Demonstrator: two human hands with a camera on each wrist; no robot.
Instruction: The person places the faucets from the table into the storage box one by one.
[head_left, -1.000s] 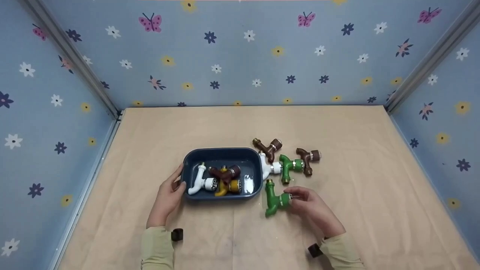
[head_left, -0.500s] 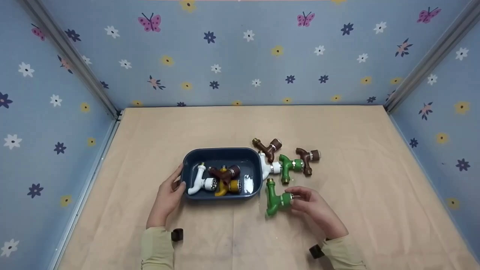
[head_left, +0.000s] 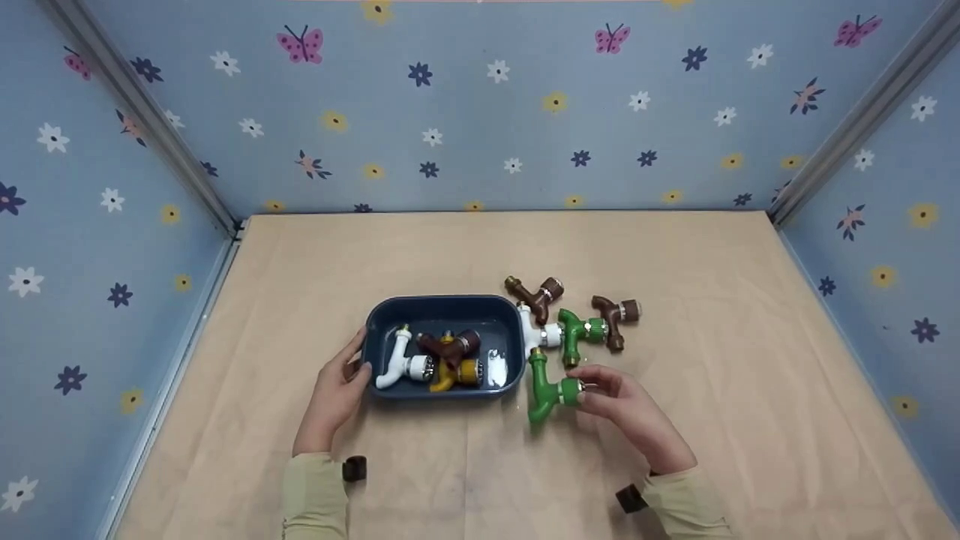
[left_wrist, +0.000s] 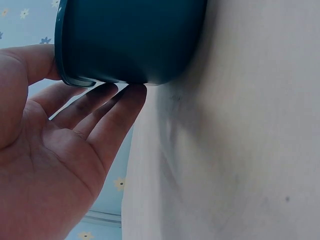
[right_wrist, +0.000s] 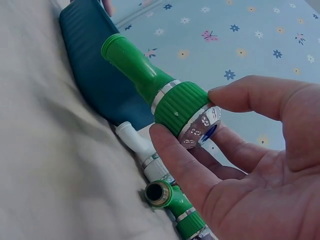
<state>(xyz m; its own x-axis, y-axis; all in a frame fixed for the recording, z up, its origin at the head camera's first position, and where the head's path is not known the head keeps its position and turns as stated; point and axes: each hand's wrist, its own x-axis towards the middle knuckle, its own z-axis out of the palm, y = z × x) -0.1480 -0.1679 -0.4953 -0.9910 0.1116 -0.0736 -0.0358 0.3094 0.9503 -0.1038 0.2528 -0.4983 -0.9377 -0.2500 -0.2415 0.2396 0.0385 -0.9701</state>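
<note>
My right hand point(head_left: 630, 412) pinches a green tap point(head_left: 546, 394) by its ribbed knob, between thumb and fingers. In the right wrist view this green tap point(right_wrist: 140, 70) is lifted off the cloth, silver knob cap towards the palm. At the left end of a dark blue plastic basin point(head_left: 450, 395), my left hand point(head_left: 339, 394) holds its rim and wall; the left wrist view shows the fingertips point(left_wrist: 135, 92) against the outer wall. Inside the basin lie a white tap point(head_left: 401, 360), a maroon tap point(head_left: 454, 347) and, partly beneath it, a yellow tap point(head_left: 459, 373).
Right of the basin, a white tap point(head_left: 534, 330) lies against its wall, beside another green tap point(head_left: 574, 337). Two brown taps point(head_left: 538, 297) point(head_left: 617, 321) lie farther back and right. Beige cloth point(head_left: 465, 480) covers the table; patterned blue panels point(head_left: 480, 105) enclose it.
The green tap in my right hand has shifted slightly away from me, towards the white tap beside the basin. My left hand and the basin have stayed in place.
</note>
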